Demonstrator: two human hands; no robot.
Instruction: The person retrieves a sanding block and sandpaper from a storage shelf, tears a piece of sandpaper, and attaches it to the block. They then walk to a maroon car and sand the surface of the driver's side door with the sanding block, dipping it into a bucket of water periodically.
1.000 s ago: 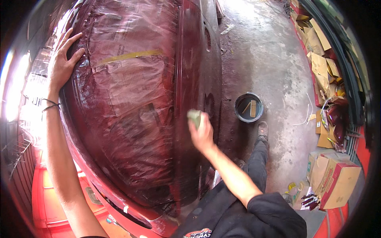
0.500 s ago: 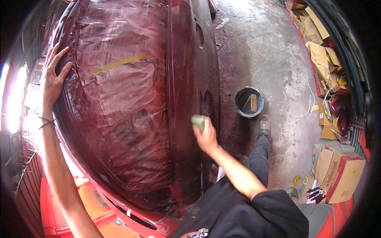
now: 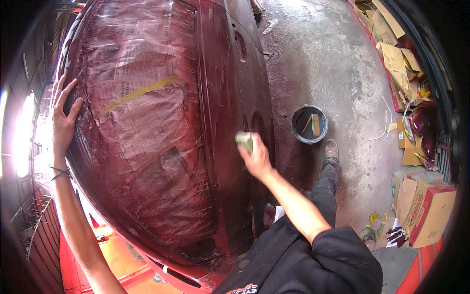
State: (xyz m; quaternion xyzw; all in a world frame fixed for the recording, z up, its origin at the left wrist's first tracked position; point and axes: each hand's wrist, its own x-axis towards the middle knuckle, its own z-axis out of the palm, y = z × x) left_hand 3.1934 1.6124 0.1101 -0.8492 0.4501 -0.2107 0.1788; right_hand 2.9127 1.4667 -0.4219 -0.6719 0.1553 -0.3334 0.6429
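My right hand (image 3: 255, 159) gripping pale block (image 3: 244, 141), pressing it against dark red car body (image 3: 230, 98); left hand (image 3: 63, 120) lying open, fingers spread, on masked window (image 3: 142, 127) at far left.

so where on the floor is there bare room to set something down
Bare concrete floor lies open between the dark red car body and the cardboard scraps, above the round bucket. It is crowded along the right by the boxes.

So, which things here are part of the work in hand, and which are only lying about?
Part of the work:
- right hand pressing a greenish pad on the dark red car panel
- left hand flat on the masked window

Lying about:
- black bucket on the concrete floor; its use cannot be told
- cardboard boxes
- cardboard scraps
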